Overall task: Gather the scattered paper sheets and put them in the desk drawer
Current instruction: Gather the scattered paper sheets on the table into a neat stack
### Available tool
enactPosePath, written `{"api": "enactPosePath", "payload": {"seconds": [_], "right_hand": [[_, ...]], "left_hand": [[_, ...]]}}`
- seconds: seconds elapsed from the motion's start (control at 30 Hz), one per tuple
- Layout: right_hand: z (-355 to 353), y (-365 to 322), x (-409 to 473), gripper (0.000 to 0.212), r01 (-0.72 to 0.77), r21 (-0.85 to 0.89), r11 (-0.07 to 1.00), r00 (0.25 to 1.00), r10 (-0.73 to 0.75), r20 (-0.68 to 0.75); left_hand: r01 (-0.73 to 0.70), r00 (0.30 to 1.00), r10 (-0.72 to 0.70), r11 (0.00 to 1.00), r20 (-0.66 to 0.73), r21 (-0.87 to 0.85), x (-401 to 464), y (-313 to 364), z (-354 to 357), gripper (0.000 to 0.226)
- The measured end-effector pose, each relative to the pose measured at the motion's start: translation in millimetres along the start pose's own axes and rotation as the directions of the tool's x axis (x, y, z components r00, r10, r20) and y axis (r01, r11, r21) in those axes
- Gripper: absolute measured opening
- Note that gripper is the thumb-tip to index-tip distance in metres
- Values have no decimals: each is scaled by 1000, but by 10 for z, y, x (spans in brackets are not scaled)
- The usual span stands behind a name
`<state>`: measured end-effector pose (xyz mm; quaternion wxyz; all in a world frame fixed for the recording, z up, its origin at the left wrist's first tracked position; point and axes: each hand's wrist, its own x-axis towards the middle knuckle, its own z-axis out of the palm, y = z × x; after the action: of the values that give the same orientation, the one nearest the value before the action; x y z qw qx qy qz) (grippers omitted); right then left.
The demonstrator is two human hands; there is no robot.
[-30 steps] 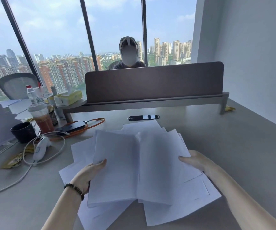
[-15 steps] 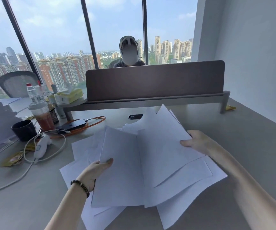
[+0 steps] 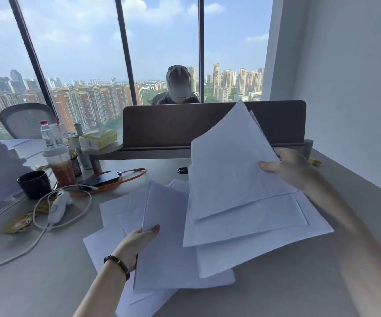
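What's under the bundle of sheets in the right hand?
More loose sheets lie under the raised bundle that the right hand grips; the left hand holds those. The desk beneath is covered.

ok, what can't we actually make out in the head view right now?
- Desk drawer: not in view, below the frame's bottom edge.
- Sheet count: paper sheets overlap; the lifted stack hides the rest.
- Right hand: fingers behind the stack, only the thumb shows.
- Print on the sheets: too faint to tell.

Two hands (image 3: 139,243), perhaps ten sheets (image 3: 230,179).
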<state>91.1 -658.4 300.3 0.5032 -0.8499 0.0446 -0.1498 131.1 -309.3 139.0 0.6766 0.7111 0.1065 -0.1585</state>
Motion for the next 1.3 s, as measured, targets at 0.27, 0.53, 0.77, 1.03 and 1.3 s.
{"api": "enactPosePath", "payload": {"seconds": [0.27,0.53,0.77,1.03,1.3], "right_hand": [[322,431,99,7,-83,194,977,996,75,49],[740,971,-14,13,-252,273,928,966,223,133],[981,1086,-131,19,-427,442,789,887,270,376],[1030,1093,-87,36,-255,511,821,963,168,211],[904,791,-177,33,28,560,828,999,-44,14]], "left_hand": [[-29,997,35,995,63,-92,-144,116,96,38],[-173,962,191,979,196,-108,-106,205,189,80],[-123,982,120,992,146,12,-77,265,340,88],[-201,959,209,978,193,-60,-160,355,423,23],[-539,840,540,842,53,-32,-233,469,530,28]]}}
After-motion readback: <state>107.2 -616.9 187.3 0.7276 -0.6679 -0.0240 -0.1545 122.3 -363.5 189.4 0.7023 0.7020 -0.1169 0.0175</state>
